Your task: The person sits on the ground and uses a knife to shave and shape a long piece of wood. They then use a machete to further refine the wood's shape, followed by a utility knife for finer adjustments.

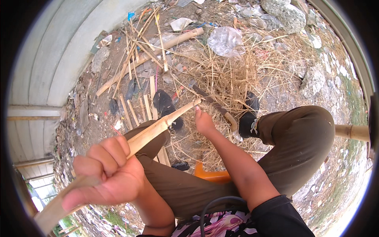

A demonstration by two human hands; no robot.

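My left hand (110, 170) is closed around a long split bamboo strip (158, 127), which slants up and away to the right. The strip's near end passes below my fist toward the lower left. My right hand (205, 121) is beside the strip's far tip, fingers curled and thumb pointing up at its edge. Whether it grips the tip or something else is hidden. On the ground just beyond my right hand lies a machete (213, 103) with a dark blade and a wooden handle.
Bamboo sticks and a thick bamboo pole (173, 41) lie at the far left. Dry straw shavings (229, 75) cover the middle ground, with a clear plastic bag (226, 41) beyond. Concrete chunks (288, 15) sit at the far right. An orange seat (213, 176) shows beneath me; a pale wall (59, 47) rises left.
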